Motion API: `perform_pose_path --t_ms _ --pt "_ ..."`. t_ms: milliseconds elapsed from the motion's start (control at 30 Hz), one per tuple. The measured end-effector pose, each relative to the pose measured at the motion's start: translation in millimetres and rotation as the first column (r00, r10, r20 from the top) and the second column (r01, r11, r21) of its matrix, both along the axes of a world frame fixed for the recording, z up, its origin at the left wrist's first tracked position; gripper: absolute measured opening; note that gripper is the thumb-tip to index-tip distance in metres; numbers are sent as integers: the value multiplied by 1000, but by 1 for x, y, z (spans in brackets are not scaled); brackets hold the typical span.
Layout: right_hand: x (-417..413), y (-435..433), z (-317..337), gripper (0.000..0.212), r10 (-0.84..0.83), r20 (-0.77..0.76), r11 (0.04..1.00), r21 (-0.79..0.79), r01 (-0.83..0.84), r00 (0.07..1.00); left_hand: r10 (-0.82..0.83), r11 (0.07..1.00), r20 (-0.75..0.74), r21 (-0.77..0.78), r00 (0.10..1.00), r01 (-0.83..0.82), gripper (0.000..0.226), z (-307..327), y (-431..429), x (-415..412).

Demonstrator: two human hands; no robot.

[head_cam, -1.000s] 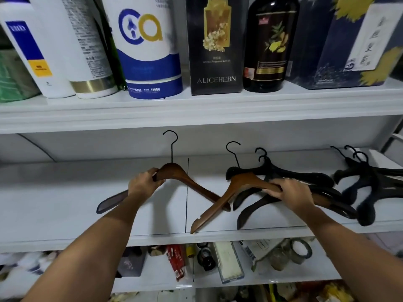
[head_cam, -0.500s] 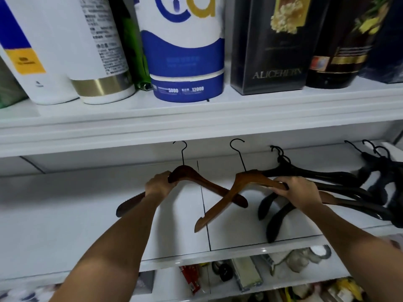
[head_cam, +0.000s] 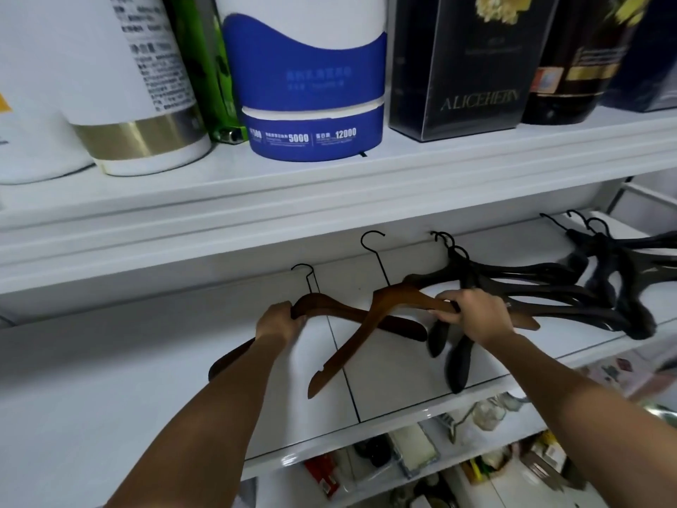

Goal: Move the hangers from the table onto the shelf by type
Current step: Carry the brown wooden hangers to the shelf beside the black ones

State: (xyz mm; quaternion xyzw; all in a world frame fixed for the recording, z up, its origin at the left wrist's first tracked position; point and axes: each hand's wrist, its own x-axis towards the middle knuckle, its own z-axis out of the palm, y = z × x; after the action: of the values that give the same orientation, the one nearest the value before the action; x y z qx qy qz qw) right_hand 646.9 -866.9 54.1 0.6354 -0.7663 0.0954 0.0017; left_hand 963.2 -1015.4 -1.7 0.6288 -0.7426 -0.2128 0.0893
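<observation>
Setting: white middle shelf (head_cam: 110,379) of a shelving unit, seen from the head view; upper shelf (head_cam: 256,188) above, cluttered lower shelf (head_cam: 403,452) beneath.
Upper shelf: white bottle with gold band (head_cam: 139,104) at left, then green bottle (head_cam: 208,67), blue-and-white canister (head_cam: 311,104), black box (head_cam: 476,67) and dark bottle (head_cam: 571,67) to the right.
Left hand (head_cam: 280,322): fingers wrapped round the left arm of the dark wooden hanger (head_cam: 329,306), close to its neck.
Dark wooden hanger: low over the middle shelf, left of centre, hook pointing far; touching the board or not, cannot tell.
Right hand (head_cam: 472,313): fingers curled over the right arm of the lighter wooden hanger (head_cam: 351,346).
Lighter wooden hanger: crossing over the dark one's right arm, its left tip near the shelf's front edge.
Black hangers (head_cam: 531,287): piled on the shelf just right of the wooden pair, partly under the right hand.
Second black pile (head_cam: 622,258): at far right, same shelf.
</observation>
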Motion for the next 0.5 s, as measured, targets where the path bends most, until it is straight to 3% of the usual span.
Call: perform_pose_path --t_ms 300,367,500 --pt "52 -10 -10 42 37 -28 999 0 -37 999 -40 999 -141 4 989 41 46 21 5 20" --pt "73 -18 -14 41 63 14 998 30 -63 998 -80 997 -105 -30 991 78 48 26 11 23" --pt "113 -29 -23 39 102 104 993 51 -108 989 -194 977 133 -62 972 203 56 34 30 26"
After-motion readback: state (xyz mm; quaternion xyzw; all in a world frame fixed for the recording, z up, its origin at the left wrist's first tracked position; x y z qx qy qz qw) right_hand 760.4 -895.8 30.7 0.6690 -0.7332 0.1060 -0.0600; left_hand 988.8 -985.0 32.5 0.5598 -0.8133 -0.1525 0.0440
